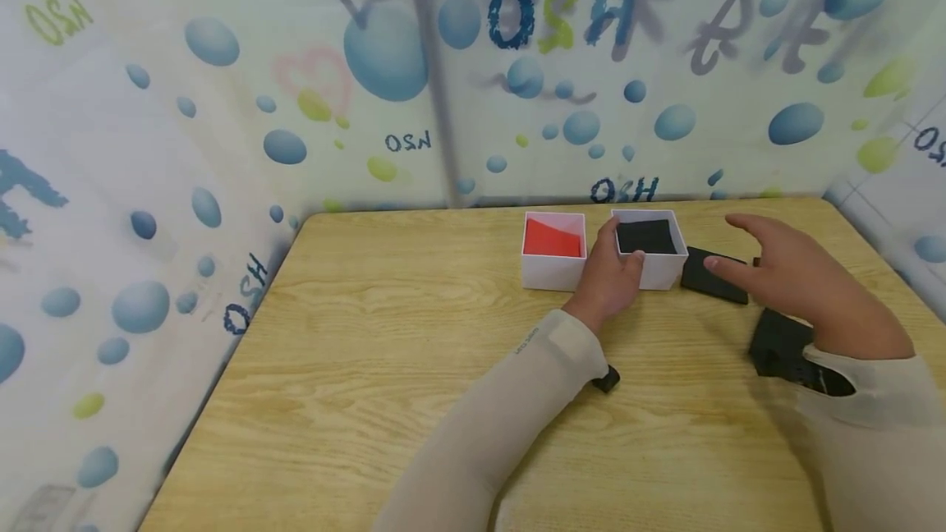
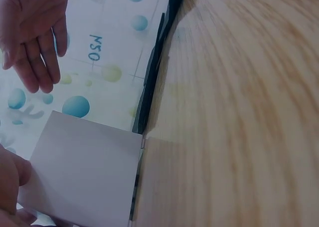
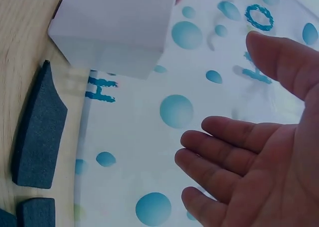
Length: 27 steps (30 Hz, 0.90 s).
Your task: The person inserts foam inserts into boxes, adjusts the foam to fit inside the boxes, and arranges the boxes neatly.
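My left hand (image 1: 606,279) grips a small white box (image 1: 662,271), its thumb at the near rim and fingers along the left side. A black sheet or block (image 1: 646,237) lies inside that box. In the left wrist view the box's plain white side (image 2: 84,172) faces the camera, partly covered by the hand. Right of the box, my right hand (image 1: 801,282) hovers with fingers extended and thumb apart, holding nothing. Under and beside it lie a flat black piece (image 1: 713,275) and another black piece (image 1: 778,343). The right wrist view shows the thick black slab (image 3: 40,132) with an angled end.
A second white box (image 1: 550,272), with a red piece inside, stands just left of the gripped one. A small black object (image 1: 608,380) pokes out beside the left sleeve. The wooden table (image 1: 355,335) meets patterned walls at its back and left.
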{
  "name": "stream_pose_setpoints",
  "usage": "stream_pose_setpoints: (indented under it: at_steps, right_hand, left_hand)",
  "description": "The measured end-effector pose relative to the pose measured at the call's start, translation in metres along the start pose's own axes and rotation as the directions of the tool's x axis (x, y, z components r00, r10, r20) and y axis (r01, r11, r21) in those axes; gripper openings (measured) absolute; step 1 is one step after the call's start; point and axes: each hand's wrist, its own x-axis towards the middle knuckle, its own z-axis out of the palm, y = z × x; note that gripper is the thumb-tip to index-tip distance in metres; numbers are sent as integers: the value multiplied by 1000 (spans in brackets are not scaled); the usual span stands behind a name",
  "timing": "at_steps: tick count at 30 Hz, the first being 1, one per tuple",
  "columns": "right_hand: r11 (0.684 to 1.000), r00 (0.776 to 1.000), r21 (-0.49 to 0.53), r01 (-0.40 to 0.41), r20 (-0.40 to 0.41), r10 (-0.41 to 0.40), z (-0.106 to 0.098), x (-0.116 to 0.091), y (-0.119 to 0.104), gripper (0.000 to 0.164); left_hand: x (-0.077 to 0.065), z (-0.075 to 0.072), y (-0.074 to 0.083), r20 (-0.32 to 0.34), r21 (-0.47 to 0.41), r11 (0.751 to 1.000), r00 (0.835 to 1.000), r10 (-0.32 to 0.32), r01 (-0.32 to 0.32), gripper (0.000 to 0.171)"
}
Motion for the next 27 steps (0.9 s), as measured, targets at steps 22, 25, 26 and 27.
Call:
stream_pose_setpoints:
  at_steps: [22,25,26,27]
  right_hand:
    - [971,983,-227,-79,143,113,12,-42,76,123]
    - [972,973,-218,-92,188,134,18,-47,87,125]
    - [971,968,-215,-105,201,149,21,-48,91,127]
    - [971,963,-212,-115,216,161,23,-49,94,128]
  left_hand:
    - [-1,-4,4,-16,-5,1000,1000,11,-11,65]
    - [-1,-4,4,-15,-4,1000,1000,-4,4,66]
    - [-1,-4,4,-15,-2,1000,1000,-8,8,66]
    - [-1,-4,3,-14,-2,1000,1000,-11,11,66]
